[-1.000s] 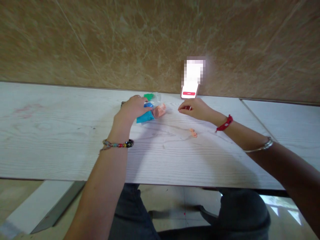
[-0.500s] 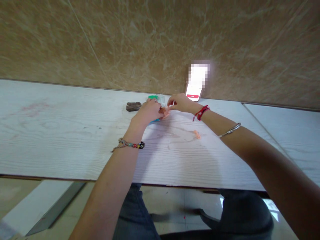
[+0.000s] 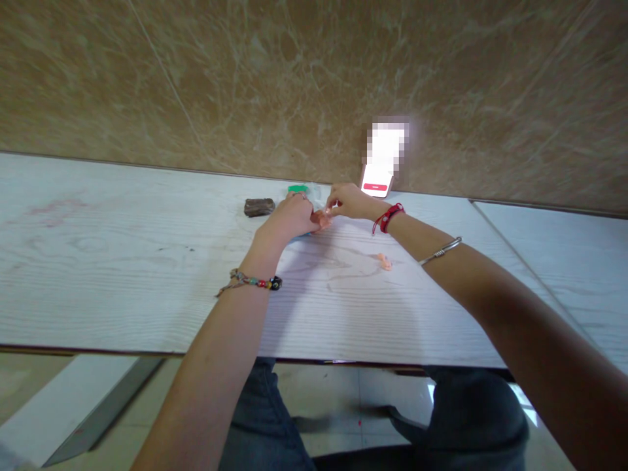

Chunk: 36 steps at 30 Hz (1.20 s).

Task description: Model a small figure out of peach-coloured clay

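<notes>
A small clear packet of peach-coloured clay lies between my hands at the back of the white board. My left hand is closed on its near left side. The thumb and fingers of my right hand pinch the packet's right end. Under my left hand a sliver of a blue packet shows; the rest is covered. Just behind sits a green packet, with clear plastic beside it. Closer to me, two small peach clay bits rest on the board.
A brown, wood-like block lies left of my left hand. Against the marbled wall leans a lit phone, behind my right hand. The white board has its front edge above my knees.
My left hand has moved right from the blue packets onto the peach packet, uncovering the brown block. The right hand has come left and pinched the packet's end.
</notes>
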Tool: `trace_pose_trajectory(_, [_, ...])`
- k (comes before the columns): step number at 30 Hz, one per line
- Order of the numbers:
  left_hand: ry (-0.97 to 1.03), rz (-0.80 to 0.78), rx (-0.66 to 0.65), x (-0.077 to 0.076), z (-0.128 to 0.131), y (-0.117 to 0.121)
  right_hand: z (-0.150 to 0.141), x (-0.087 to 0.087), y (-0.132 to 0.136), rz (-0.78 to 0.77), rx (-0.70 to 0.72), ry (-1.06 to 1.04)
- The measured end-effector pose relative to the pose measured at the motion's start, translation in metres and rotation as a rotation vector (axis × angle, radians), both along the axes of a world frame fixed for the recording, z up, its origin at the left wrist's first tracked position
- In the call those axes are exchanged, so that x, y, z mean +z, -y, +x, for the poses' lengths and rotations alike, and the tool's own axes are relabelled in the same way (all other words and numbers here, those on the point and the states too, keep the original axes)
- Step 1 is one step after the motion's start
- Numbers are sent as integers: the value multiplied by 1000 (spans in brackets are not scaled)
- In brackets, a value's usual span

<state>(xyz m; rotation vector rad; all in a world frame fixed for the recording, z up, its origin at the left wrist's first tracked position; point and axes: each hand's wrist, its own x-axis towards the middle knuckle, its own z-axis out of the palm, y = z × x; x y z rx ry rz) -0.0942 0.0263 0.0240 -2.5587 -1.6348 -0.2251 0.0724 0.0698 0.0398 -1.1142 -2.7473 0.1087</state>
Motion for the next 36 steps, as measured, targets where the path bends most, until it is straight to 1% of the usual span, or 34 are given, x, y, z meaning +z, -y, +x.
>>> trace_pose_trajectory(4, [31, -27, -21, 2, 1, 1, 0, -2, 5, 11, 4, -49])
trace_pose_trajectory(7, [134, -39, -68, 6, 3, 3, -1, -3, 9, 32, -8, -111])
trace_pose_trajectory(11, [243, -58, -43, 12, 4, 7, 0, -6, 15, 13, -34, -209])
trace_pose_trajectory(18, [252, -88, -53, 12, 8, 9, 9, -8, 22, -117, -108, -300])
trace_pose_trajectory(25, [229, -100, -50, 10, 7, 8, 11, -10, 21, -38, -72, -257])
trace_pose_trajectory(30, [245, -105, -50, 11, 9, 9, 13, -10, 23, -37, -97, -316])
trace_pose_trajectory(33, [267, -108, -47, 13, 12, 11, 16, -10, 24, -107, -101, -382])
trace_pose_trajectory(36, [287, -79, -51, 17, 14, 14, 22, -7, 25, -276, -113, -508])
